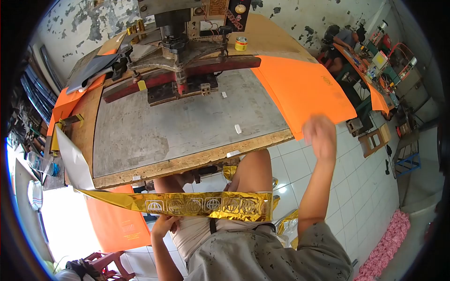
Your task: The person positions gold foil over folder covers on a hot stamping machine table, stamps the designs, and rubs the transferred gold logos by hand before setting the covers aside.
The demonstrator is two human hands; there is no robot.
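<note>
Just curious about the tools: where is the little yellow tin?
In the head view, the yellow tin stands far back on the table, right of the press.

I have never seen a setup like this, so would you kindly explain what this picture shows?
There is no robot: this single picture comes from a camera on a person's head, looking forward and down. Their left hand is at the lower edge of a gold foil strip, seemingly holding it. The blurred right hand is near the orange sheets; I cannot tell whether it holds anything. A press-like machine stands over a grey panel, where small white pieces lie. Another person sits farther back.
</note>
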